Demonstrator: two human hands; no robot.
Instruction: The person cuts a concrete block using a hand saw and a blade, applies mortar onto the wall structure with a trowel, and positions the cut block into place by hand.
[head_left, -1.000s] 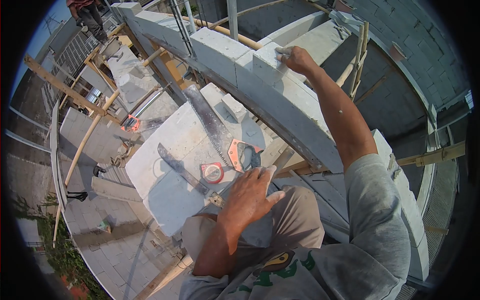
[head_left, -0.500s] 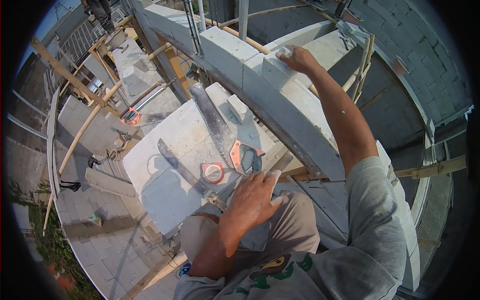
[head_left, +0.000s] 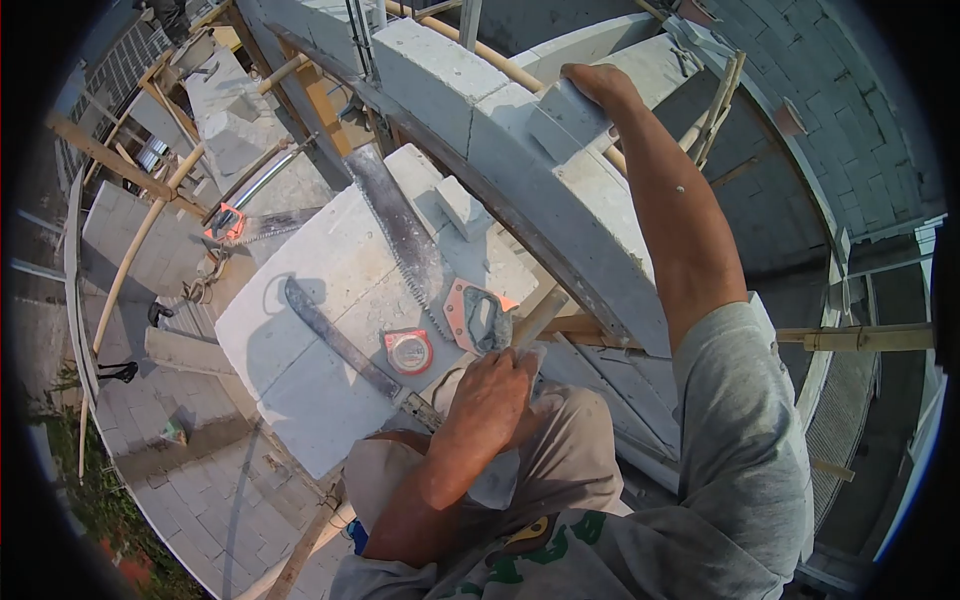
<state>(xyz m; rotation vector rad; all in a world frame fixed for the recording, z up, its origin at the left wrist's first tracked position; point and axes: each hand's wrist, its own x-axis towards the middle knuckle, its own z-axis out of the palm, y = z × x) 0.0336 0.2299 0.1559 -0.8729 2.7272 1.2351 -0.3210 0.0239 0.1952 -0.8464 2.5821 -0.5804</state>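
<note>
I'd steady the small, pale-grey rectangular block (head_left: 570, 122) level, right hand (head_left: 600, 84) gripping its far end; nearer, my left hand (head_left: 494, 392) curls, whether around anything I can't tell.

Strong daylight, seemingly from the near right, whitens the bench (head_left: 330, 245), while a broad shadow (head_left: 325, 390) greys its near left part. The block wall (head_left: 850, 150) at far right sits in dull shade. The tape measure (head_left: 408, 352) is fairly crisp; the greenery (head_left: 105, 515) at near left is dim and soft. Fisheye distortion bows straight lines outward, and black vignetting swallows the corners.
</note>
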